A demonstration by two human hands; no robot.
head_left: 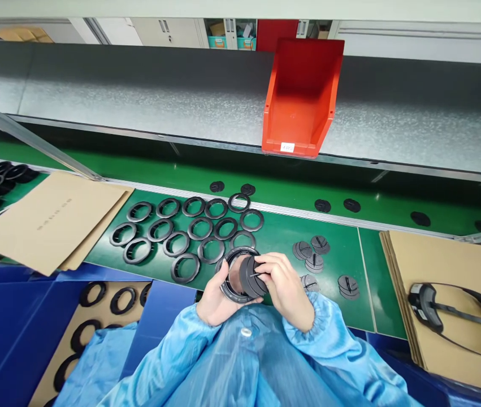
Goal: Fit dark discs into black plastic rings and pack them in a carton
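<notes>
Close to my body, my left hand (219, 297) is wrapped round a black plastic ring (232, 287), holding it from the left and below. Between finger and thumb, my right hand (281, 281) grips a round black disc (249, 278) by the thin bar across its face. The disc is tilted and partly covers the ring's opening; whether it touches the rim I cannot tell. Several similar black rings (186, 268) lie on the green table to the left. Small piles of black slotted discs (347, 286) lie to the right of my right hand.
A red bin (293, 127) stands on the grey shelf (138, 96) above. Cardboard sheets (32, 217) lie left; more cardboard (456, 271) at right bears a black strapped object (427, 305). A blue box (7, 339) at lower left holds rings. Several discs (322, 206) lie along the back.
</notes>
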